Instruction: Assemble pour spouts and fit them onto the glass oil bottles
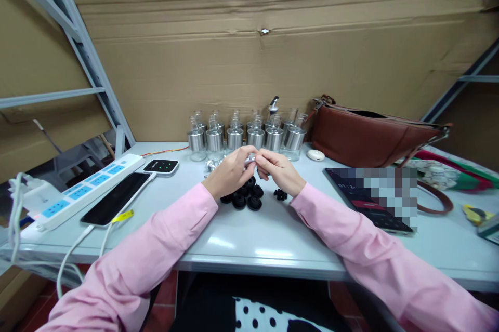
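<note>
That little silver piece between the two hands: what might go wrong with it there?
The silver piece, pinched by the left hand and right hand, could slip and roll among the black caps. The glass bottles stand close behind, so a jerk might topple some.

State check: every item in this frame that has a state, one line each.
left hand: shut on small metal part
right hand: shut on small metal part
small metal part: held between both hands
glass bottles: upright, in rows
phone: screen dark, cable plugged in
brown bag: open at the top
</note>
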Available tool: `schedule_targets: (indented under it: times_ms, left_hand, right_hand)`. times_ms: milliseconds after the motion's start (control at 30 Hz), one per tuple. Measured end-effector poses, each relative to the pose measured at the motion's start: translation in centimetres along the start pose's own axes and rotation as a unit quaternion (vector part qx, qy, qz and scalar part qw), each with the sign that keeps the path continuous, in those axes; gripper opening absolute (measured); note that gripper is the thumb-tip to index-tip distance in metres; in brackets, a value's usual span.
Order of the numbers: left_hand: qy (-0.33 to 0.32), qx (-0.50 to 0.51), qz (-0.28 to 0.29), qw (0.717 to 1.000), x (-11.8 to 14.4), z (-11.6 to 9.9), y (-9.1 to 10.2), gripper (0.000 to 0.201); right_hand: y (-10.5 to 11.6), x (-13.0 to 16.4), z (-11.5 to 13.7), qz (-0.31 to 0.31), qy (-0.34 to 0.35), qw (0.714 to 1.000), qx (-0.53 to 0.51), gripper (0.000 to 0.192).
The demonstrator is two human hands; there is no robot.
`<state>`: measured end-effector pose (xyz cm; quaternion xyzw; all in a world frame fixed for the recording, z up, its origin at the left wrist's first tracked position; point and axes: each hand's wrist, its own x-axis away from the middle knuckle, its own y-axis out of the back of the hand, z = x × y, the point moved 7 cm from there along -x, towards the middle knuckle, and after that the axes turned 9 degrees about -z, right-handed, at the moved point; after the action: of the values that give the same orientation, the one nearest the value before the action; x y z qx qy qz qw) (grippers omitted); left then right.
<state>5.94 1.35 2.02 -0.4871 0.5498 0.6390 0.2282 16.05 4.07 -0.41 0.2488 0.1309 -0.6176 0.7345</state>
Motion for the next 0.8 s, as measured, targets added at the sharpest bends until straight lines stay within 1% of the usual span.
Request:
schedule_targets:
  times_ms: [133,267,400,500,567,667,800]
  left_hand:
    - [-0.022,-0.023,0.001,0.999,-0.03,-0.21,-0.06,0.015]
    - [-0.028,-0.046,-0.004,0.999,-0.28,-0.37,0.13,0.015]
    - [-0.030,-0.061,-0.011,0.998,-0.55,-0.15,0.65,0.012]
    - [-0.029,-0.067,-0.017,0.997,-0.57,0.24,0.94,0.010]
    - [-0.037,-0.069,-0.007,0.997,-0.49,0.28,0.78,0.012]
    - [-0.040,-0.072,0.007,0.997,-0.37,0.24,0.44,0.015]
    - [-0.040,-0.083,0.011,0.996,-0.31,0.15,0.26,0.016]
  right_hand:
    - [-0.32,0.05,0.05,0.002,-0.016,0.999,-0.028,0.041]
    - [-0.64,0.09,-0.29,0.017,-0.053,0.996,-0.063,0.043]
    - [-0.20,-0.08,-0.52,0.012,-0.090,0.991,-0.098,0.048]
    - [0.08,-0.20,-0.27,0.021,-0.079,0.994,-0.075,0.045]
    - [0.14,-0.23,-0.16,0.026,-0.070,0.996,-0.049,0.043]
    - [0.09,-0.20,-0.22,0.031,-0.070,0.997,-0.032,0.045]
    - [0.06,-0.15,-0.13,0.037,-0.058,0.998,-0.001,0.049]
